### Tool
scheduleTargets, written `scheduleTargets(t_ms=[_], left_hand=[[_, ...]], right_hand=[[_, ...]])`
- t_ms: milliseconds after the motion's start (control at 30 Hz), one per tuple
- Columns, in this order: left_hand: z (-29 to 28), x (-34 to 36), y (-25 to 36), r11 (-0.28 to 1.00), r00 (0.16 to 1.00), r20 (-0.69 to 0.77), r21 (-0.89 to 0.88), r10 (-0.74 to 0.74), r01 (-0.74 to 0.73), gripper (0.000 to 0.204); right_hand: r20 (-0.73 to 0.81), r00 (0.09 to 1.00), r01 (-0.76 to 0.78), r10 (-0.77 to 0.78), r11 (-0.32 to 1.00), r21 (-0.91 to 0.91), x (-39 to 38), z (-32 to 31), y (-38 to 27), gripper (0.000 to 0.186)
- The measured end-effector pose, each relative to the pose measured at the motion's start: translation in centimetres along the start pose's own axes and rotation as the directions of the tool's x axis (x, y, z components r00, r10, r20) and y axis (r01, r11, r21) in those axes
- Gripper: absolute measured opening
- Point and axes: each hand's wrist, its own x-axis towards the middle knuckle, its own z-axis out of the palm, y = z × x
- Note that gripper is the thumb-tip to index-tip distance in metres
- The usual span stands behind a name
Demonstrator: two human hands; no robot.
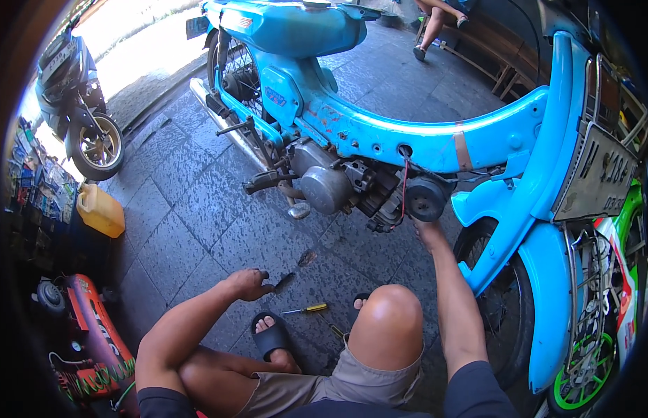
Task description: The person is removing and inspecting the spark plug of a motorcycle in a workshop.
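A blue step-through motorcycle [414, 143] stands before me, with a metal engine [324, 188], a red wire [406, 177] and a round black part [425, 200]. My right hand [428, 233] reaches up against the underside of that black part, its fingers mostly hidden behind it. My left hand [248, 282] hangs above the paving, fingers loosely bent and apart, beside a small dark shape [285, 282] that I cannot make out. A yellow-handled screwdriver [314, 307] and another tool [336, 329] lie between my feet.
At left are a parked scooter [94, 132], a yellow jerrycan [101, 212] and a red compressor [94, 313]. Another person's leg [432, 24] shows by a wooden bench [501, 49]. A green-wheeled motorbike [581, 373] stands tight at right.
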Motion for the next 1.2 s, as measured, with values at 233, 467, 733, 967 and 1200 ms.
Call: scheduleTargets(t_ms=[233, 467, 733, 967, 1200], left_hand=[[-0.6, -1.0, 0.0, 0.999, 0.999, -0.004, -0.005, -0.040, 0.040, 0.056], [-0.7, -0.4, 0.3, 1.000, 1.000, -0.009, -0.001, -0.004, 0.004, 0.055], [-0.7, -1.2, 0.3, 0.998, 0.998, 0.033, 0.020, -0.053, 0.053, 0.057], [-0.3, -0.5, 0.4, 0.998, 0.998, 0.039, 0.028, -0.049, 0.048, 0.057], [-0.5, 0.1, 1.3, 0.997, 0.998, 0.052, 0.070, -0.033, 0.029, 0.058]], right_hand=[[-0.077, 0.989, 0.116, -0.127, 0.984, -0.135, 0.5, 0.6, 0.8, 0.032], [-0.015, 0.735, 0.592, -0.678, 0.652, -0.474, 2.7, -0.2, 3.4, 0.027], [-0.162, 0.986, 0.030, -0.043, 0.996, -0.085, -0.5, 2.0, 0.3, 0.036], [-0.210, 0.760, 0.569, -0.615, 0.786, -0.242, -0.6, 3.7, 2.0, 0.029], [-0.243, 0.846, 0.394, -0.474, 0.865, -0.312, -2.1, 3.0, 0.0, 0.029]])
